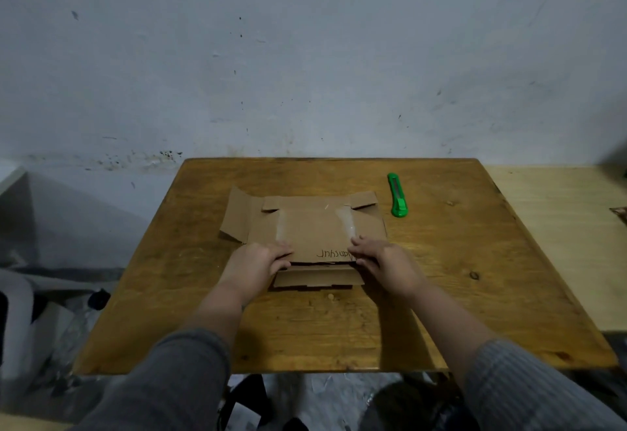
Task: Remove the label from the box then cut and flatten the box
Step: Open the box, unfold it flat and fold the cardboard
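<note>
Left hand: the left hand [258, 262] curls its grip round the near left edge of the box.
Right hand: the right hand [383, 262] pinches the near right edge.
Box: the box [312, 230] lies opened out flat mid-table [339, 329], flaps spread.
Cutter: the green cutter [397, 195] rests toward the far right corner, apart from the box.

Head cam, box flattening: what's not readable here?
- Handwriting on the cardboard box: its right end lies under the right hand.
- Near box corners: under both hands; left hand.
- Green utility knife: too small to tell whether the blade is out.
- Label: none seen.
</note>
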